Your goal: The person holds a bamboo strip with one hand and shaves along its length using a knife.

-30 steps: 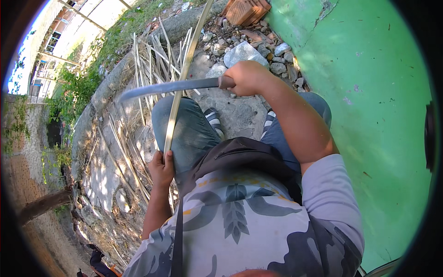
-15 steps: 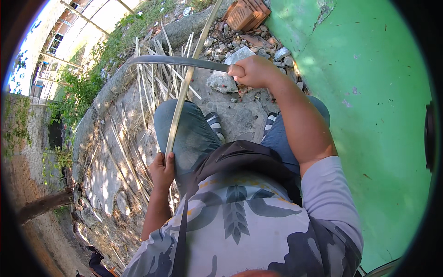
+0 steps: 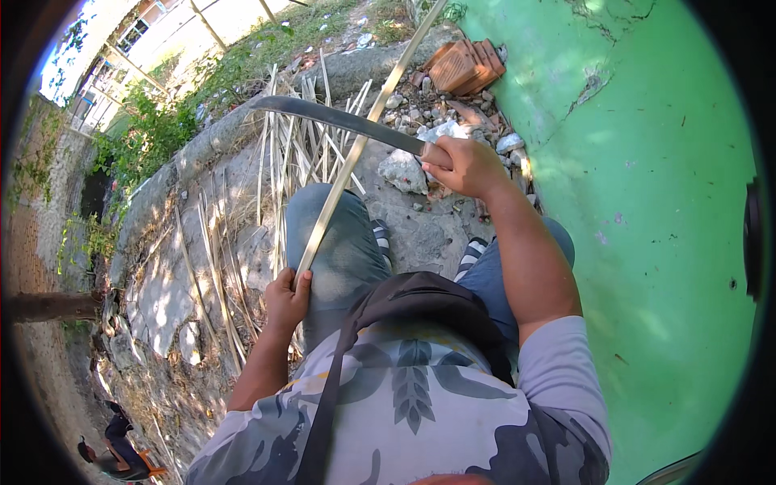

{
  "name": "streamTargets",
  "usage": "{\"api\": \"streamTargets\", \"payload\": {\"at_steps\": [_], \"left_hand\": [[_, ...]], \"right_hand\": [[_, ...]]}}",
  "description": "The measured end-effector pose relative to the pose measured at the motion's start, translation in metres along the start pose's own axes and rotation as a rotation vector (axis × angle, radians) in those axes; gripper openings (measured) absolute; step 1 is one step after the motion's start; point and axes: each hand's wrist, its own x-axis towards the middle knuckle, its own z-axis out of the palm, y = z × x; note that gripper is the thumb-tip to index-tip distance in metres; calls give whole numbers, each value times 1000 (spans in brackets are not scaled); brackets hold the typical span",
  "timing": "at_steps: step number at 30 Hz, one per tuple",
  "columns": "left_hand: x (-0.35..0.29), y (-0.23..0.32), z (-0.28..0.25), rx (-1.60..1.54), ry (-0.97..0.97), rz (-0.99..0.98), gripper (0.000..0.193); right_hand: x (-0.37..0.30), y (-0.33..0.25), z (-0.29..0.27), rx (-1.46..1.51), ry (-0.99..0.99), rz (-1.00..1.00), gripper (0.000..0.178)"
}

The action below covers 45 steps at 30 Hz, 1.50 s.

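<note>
My left hand (image 3: 288, 297) is closed on the near end of a long, pale strip of split bamboo (image 3: 349, 166). The strip slants up and away to the right, past my left knee and out over the ground. In my right hand (image 3: 466, 166) is the wooden handle of a machete (image 3: 343, 120). Its dark, slightly curved blade points left and crosses the strip about midway along its visible length. Whether the edge touches the strip or only passes over it, I cannot tell.
Many pale strips (image 3: 303, 137) lie heaped on the ground beyond my left knee. Rocks (image 3: 402, 171) and stacked orange tiles (image 3: 465, 67) sit ahead. A green painted floor (image 3: 647, 242) spreads on the right. At lower left, a person (image 3: 117, 444) is partly visible.
My right hand and the machete have come lower and nearer, and the blade now tilts more, its tip up to the left. The left hand keeps its hold on the strip. The view has shifted.
</note>
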Motion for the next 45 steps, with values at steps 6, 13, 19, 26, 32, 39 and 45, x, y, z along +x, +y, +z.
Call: {"api": "streamTargets", "payload": {"at_steps": [6, 13, 19, 26, 32, 39, 45], "left_hand": [[-6, 0, -5, 14, -12, -58, 48], [-9, 3, -9, -16, -64, -87, 44], [-12, 7, -17, 10, -44, -90, 45], [-16, 15, -26, 5, -82, -115, 47], [-21, 14, -28, 14, -53, -58, 48], [-18, 10, -23, 37, -33, -43, 50], [-10, 12, -30, 29, -144, -61, 51]], "right_hand": [[6, -4, 5, -298, 224, -80, 40], [-3, -5, -1, -89, 19, 54, 39], [-6, -22, -11, -348, 111, 25, 42], [-18, -38, -14, -160, 73, -35, 37], [-24, -68, -15, -215, -58, -303, 36], [-18, -36, -1, -189, 144, -154, 43], [-19, -40, 11, -167, 58, -313, 41]]}}
